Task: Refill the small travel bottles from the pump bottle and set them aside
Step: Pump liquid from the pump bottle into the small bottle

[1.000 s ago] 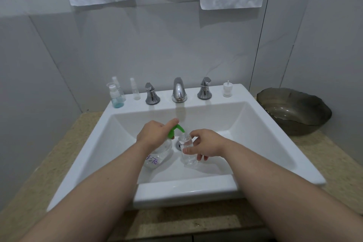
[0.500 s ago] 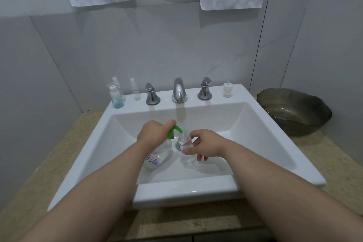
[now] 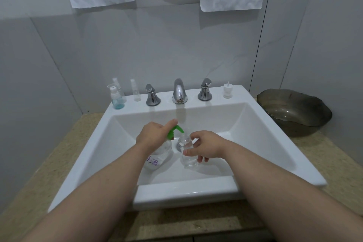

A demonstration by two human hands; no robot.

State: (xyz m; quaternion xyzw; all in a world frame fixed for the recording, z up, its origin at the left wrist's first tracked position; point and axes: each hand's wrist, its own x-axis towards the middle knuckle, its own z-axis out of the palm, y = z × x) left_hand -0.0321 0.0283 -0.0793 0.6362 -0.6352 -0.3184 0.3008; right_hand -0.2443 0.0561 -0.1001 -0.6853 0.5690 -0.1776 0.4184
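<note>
While in right hand (image 3: 207, 146), travel bottle (image 3: 188, 156) beneath spout (image 3: 177, 128) of pump bottle (image 3: 157, 158)

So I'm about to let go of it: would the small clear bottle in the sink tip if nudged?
Probably tippy: the small clear bottle is tall and narrow, over the glossy, sloping basin of the sink. Likely light, being small thin-looking plastic. Smooth walls may be slippery in the right hand.

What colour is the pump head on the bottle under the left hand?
Green; the pump head shows clearly in the head view, above the clear bottle.
</note>
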